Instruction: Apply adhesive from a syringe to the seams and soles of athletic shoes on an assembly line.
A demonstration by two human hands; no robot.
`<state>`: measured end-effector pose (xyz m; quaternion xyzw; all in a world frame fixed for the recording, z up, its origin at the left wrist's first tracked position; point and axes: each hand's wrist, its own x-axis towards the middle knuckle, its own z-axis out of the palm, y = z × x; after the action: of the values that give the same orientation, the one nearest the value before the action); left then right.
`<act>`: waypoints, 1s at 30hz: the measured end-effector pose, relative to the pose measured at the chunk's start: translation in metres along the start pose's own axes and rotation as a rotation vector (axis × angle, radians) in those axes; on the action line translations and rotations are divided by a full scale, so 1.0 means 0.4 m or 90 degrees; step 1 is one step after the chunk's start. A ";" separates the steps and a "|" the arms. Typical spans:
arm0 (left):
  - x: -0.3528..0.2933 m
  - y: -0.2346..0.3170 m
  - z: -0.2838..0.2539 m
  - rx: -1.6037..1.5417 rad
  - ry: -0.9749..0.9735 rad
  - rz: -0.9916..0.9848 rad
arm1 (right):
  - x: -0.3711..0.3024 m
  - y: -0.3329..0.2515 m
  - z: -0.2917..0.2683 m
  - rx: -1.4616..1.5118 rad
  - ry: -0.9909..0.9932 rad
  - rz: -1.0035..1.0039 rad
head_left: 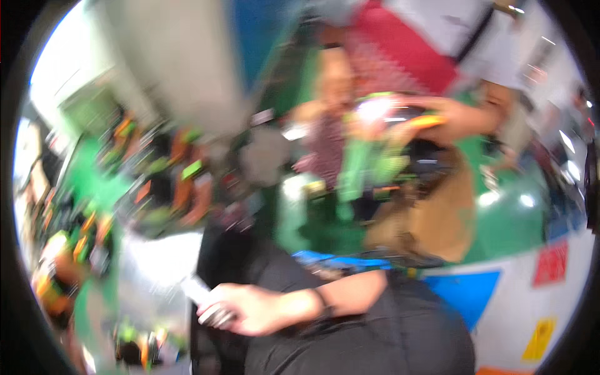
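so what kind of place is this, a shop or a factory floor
Probably a workshop or assembly floor, though the picture is badly blurred. Heaps of orange and green parts lie on the left, a green surface is on the right, and another person's hand works with similar pieces opposite.

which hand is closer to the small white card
Right, it seems: the right hand grips the white card, which sticks out past its fingers. The left hand is out of view.
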<state>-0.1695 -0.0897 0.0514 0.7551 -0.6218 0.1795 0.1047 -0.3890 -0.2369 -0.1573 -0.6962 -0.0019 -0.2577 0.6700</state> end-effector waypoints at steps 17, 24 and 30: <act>-0.090 -0.191 0.098 -0.033 -0.464 -0.260 | 0.080 0.104 -0.066 0.096 -0.111 0.027; -0.075 -0.189 0.079 -0.059 -0.462 -0.242 | 0.097 0.099 -0.078 0.065 -0.147 0.073; -0.075 -0.175 0.089 0.017 -0.476 -0.153 | 0.110 0.104 -0.078 -0.008 -0.172 0.053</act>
<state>-0.1009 -0.0619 0.0114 0.8370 -0.5219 -0.1139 -0.1186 -0.3475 -0.2854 -0.1812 -0.7284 -0.0617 -0.1340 0.6691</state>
